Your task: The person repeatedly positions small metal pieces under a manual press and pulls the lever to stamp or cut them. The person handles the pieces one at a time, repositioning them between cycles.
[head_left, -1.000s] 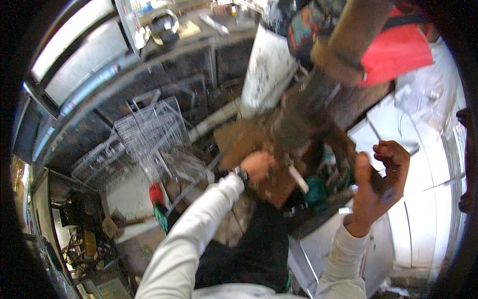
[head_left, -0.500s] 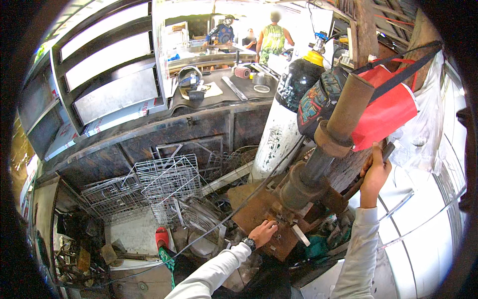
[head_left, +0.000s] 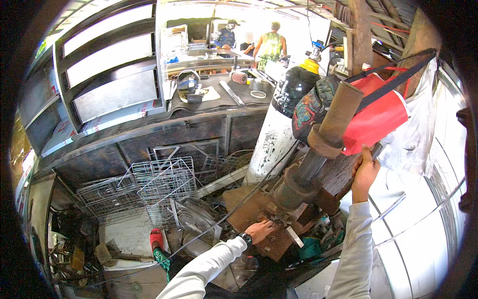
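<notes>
Since earlier frame, my right hand (head_left: 366, 177) raised with bar (head_left: 379, 149), fingers closed round it. My left hand (head_left: 260, 231) over plate (head_left: 241, 202), grip cannot be told. Strip (head_left: 295, 237) placed near column (head_left: 342, 112) foot; work seemingly midway, completion outstanding.

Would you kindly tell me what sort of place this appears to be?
It is probably a metalworking workshop: a tall gas cylinder, a rusty metal column and wire racks all suggest so.

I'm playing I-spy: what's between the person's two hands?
The lower part of a rusty metal machine, with its thick round column, lies between the left hand and the right hand in the head view.
</notes>
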A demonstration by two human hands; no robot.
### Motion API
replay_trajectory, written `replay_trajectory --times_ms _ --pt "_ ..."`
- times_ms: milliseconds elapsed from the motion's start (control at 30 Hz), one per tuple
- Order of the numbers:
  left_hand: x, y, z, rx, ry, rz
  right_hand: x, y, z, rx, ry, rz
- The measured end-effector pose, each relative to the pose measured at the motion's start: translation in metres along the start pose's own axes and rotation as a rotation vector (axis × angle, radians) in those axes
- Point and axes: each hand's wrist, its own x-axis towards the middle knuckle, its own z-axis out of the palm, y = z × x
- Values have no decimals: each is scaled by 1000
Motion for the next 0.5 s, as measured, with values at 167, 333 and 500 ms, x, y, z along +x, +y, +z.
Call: replay_trajectory --times_ms 167,333,500 --pt "-6 -27 18 43 -9 137 5 3 5 34 -35 7" --pt "8 -36 -12 -95 -125 243 8 6 1 18 -23 41" --pt "18 -39 -25 -188 -195 295 5 0 3 -8 -4 30"
